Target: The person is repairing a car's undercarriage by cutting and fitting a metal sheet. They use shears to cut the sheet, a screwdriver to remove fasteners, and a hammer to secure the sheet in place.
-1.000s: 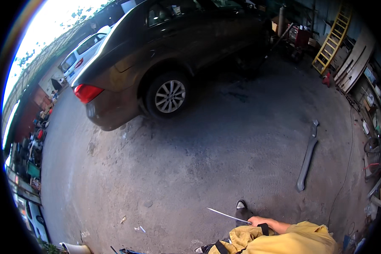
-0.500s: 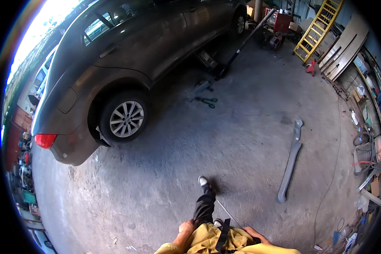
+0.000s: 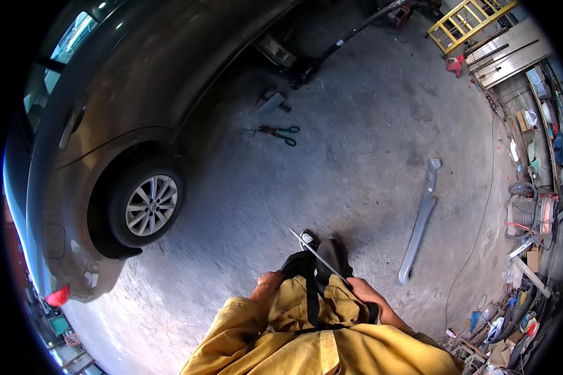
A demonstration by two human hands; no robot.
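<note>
My right hand (image 3: 364, 291) is closed around one end of a thin metal rod (image 3: 318, 255), which slants up and left across my shoes. My left hand (image 3: 268, 284) hangs beside my left thigh with the fingers curled in. Whether it grips anything there is hidden. Ahead on the concrete floor lie shears (image 3: 275, 132) with green handles, beside a small grey metal piece (image 3: 271, 103). A long, bent grey metal strip (image 3: 419, 225) lies on the floor to my right.
A dark car (image 3: 119, 106) with a silver-spoked rear wheel (image 3: 151, 205) fills the left. A floor jack (image 3: 297, 76) stands by its side, handle pointing up right. A red jack stand (image 3: 455, 65), yellow ladder (image 3: 466, 25) and clutter along the right wall edge the floor.
I have stepped forward, so the car's rear wheel and the shears appear farther left. My right hand and the rod have come further into view. Both shoes now stand side by side.
</note>
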